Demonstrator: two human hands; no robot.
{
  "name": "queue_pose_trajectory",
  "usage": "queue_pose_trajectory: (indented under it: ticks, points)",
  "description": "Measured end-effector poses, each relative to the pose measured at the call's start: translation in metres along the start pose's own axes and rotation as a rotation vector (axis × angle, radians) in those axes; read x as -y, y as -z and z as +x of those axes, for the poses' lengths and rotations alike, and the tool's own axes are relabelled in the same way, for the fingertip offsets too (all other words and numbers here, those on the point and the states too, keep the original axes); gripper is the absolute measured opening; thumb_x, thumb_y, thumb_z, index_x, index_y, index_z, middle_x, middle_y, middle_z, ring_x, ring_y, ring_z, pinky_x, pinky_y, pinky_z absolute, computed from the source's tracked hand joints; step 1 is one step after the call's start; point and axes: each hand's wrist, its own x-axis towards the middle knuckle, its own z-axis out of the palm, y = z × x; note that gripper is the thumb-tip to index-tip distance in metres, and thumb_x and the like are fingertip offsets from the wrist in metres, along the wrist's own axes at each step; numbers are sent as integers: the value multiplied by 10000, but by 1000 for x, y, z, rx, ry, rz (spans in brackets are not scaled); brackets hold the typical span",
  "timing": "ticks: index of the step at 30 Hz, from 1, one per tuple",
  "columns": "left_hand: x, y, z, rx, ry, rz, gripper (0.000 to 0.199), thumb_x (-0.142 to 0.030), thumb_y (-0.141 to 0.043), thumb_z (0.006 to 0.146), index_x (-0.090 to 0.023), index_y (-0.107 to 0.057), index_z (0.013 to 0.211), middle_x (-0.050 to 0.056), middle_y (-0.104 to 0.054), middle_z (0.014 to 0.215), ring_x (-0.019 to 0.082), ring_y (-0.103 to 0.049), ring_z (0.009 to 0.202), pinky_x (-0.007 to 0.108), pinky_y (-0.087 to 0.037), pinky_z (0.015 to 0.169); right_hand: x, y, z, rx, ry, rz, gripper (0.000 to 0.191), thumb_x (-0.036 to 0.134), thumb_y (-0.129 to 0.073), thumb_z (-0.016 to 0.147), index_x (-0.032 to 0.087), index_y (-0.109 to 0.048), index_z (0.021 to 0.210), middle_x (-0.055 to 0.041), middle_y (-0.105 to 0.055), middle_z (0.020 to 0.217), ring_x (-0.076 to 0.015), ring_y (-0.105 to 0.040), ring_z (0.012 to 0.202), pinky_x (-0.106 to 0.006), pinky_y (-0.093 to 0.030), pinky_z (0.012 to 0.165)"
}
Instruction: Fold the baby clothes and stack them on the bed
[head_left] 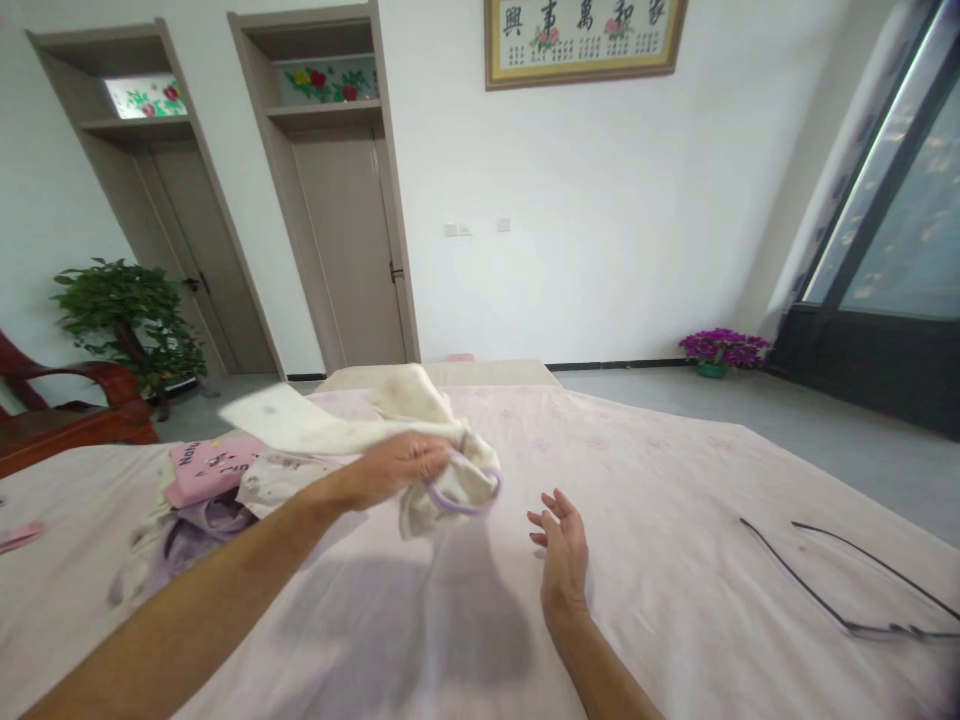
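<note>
My left hand (pixel 397 470) is closed on a cream shirt-like garment (pixel 322 425) with a lilac-edged opening, holding it above the pink sheet. The cloth is blurred by motion; one long part swings out to the left and the lilac edge hangs at the right. My right hand (pixel 564 550) is empty, its fingers apart and slightly curled, a short way right of the garment. Behind my left forearm lies a pile of clothes: a pink printed garment (pixel 214 465), a white patterned one (pixel 281 485) and a purple one (pixel 199 535). My forearm hides part of the pile.
The pale pink sheet (pixel 660 600) spreads over a wide surface. Black-framed glasses (pixel 851 628) lie on it at the right, a pink item (pixel 21 538) at the far left. Beyond stand a wooden chair (pixel 75 400), a green plant (pixel 124 315) and purple flowers (pixel 721 346).
</note>
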Motion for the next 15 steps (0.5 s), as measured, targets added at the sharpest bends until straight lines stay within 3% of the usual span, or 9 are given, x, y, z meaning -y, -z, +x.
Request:
queue_pose_trajectory:
  ticks: [2, 4, 6, 10, 13, 15]
  points:
    - [21, -40, -3, 167, 83, 109, 343, -469, -551, 879, -173, -688, 773, 36, -657, 745, 178, -584, 690, 261, -433, 609, 0, 6, 6, 8, 16, 10, 569, 467, -488, 822, 217, -469, 1332, -100, -563, 1326, -205, -661, 919, -279, -478, 628]
    - [44, -62, -9, 91, 115, 227, 321, -444, -522, 889, -193, -674, 760, 19, -654, 749, 181, -585, 706, 263, -424, 625, -4, 10, 10, 87, 14, -21, 530, 465, -466, 832, 191, -517, 1283, -108, -598, 1278, -208, -660, 906, -288, -489, 648]
    - [70, -68, -17, -61, 174, 325, 346, -439, -448, 920, -202, -663, 789, 24, -661, 781, 194, -598, 745, 274, -433, 658, -9, 12, 11, 196, 42, -109, 458, 444, -458, 838, 165, -596, 1174, -111, -651, 1181, -215, -653, 909, -302, -499, 701]
    - [126, -52, -44, -375, 243, 674, 272, -338, -432, 909, -204, -668, 933, 83, -676, 978, 254, -610, 952, 369, -425, 889, -14, 12, 8, 305, 207, -303, 381, 421, -467, 856, 173, -648, 1082, -93, -668, 1111, -213, -610, 981, -323, -472, 869]
    - [169, -31, -75, -456, 231, 989, 245, -235, -512, 831, -232, -686, 1003, 110, -646, 1172, 341, -474, 1242, 507, -249, 1084, -14, 11, 6, 277, 265, -390, 426, 440, -495, 853, 183, -608, 1174, -88, -630, 1163, -194, -603, 921, -314, -478, 851]
    - [194, -14, -100, -440, 251, 1109, 277, -169, -492, 813, -265, -700, 969, 76, -647, 1207, 331, -383, 1338, 530, -164, 1124, -12, 10, 4, 291, 250, -455, 449, 444, -505, 844, 187, -599, 1201, -68, -649, 1086, -179, -605, 822, -306, -488, 798]
